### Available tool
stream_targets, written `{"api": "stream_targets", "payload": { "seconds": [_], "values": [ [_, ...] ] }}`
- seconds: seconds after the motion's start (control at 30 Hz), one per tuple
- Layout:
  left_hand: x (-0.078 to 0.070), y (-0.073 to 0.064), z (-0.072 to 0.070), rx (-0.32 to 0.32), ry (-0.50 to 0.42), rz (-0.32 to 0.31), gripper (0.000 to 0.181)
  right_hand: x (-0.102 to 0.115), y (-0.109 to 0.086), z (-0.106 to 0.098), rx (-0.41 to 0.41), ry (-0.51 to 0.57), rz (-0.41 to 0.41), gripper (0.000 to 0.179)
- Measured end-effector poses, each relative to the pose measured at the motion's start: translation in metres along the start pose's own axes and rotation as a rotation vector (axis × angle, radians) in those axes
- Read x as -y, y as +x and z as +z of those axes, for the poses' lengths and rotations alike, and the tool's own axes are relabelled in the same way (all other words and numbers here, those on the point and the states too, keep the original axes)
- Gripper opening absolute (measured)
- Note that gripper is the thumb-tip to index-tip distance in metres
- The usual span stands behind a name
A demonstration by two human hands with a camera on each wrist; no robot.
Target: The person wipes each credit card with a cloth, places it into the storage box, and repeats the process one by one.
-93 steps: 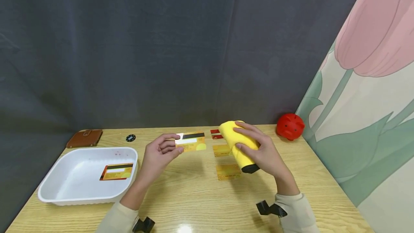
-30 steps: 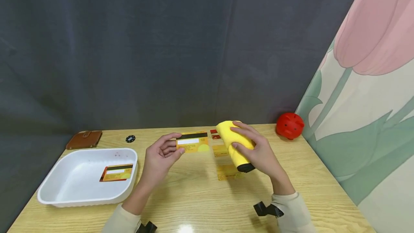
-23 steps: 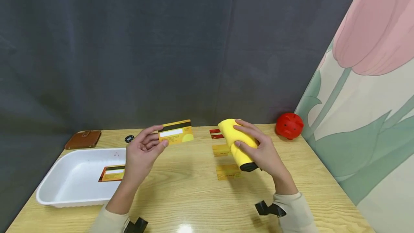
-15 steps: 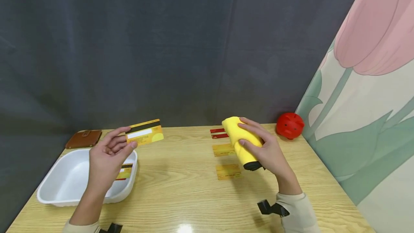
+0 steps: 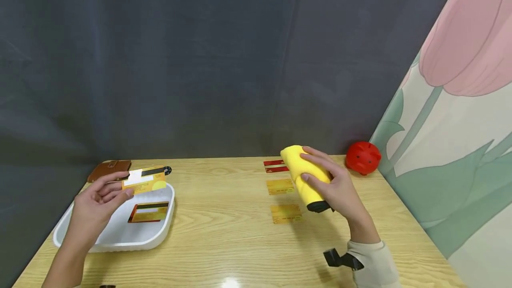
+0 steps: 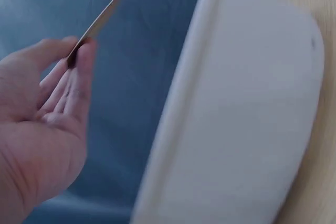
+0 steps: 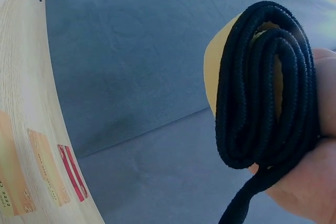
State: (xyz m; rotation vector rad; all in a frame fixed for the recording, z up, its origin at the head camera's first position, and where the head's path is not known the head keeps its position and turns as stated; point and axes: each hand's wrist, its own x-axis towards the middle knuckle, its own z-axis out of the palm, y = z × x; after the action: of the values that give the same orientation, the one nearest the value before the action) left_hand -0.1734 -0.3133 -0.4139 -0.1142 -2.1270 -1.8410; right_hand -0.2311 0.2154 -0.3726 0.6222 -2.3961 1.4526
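Note:
My left hand (image 5: 94, 203) pinches a yellow bank card (image 5: 145, 180) by its left edge, between thumb and fingers. The card shows a black stripe and a white strip, and it overlaps the far side of the white plastic tub (image 5: 170, 217) in the head view. Inside the tub lie a yellow card (image 5: 152, 212) and a red-edged one under it. In the left wrist view the held card (image 6: 102, 19) appears edge-on beside the tub's wall. My right hand (image 5: 336, 186) grips a rolled yellow cloth (image 5: 302, 170) with black edging, raised over the right part of the table.
Two yellow cards (image 5: 286, 214) and a red card (image 5: 275, 166) lie in a column left of the cloth. A red piggy bank (image 5: 363, 158) sits at the back right. A brown wallet (image 5: 116, 166) and a black chip (image 5: 167, 170) are at the back left.
My left hand has carried its card from the middle of the table leftward, to over the tub. The right hand keeps hold of the cloth in nearly the same place.

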Motion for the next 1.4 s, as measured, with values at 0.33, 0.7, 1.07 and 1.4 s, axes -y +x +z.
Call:
{"api": "stream_targets", "payload": {
  "seconds": [0.33,0.7,1.07,1.4],
  "values": [
    [0.029,0.007,-0.018,0.169,0.192,-0.067,0.042,0.002,0.002,-0.001,0.008,-0.01,-0.013,0.046],
    [0.037,0.008,-0.012,0.285,0.217,-0.067,0.047,-0.001,0.001,-0.002,0.019,-0.004,-0.022,0.046],
    [0.043,0.014,-0.014,0.318,0.278,-0.143,0.054,-0.002,0.0,-0.003,0.017,-0.013,-0.007,0.046],
    [0.046,0.021,-0.021,0.358,0.382,-0.174,0.056,-0.002,-0.001,-0.003,0.018,-0.009,0.005,0.046]
  ]
}}
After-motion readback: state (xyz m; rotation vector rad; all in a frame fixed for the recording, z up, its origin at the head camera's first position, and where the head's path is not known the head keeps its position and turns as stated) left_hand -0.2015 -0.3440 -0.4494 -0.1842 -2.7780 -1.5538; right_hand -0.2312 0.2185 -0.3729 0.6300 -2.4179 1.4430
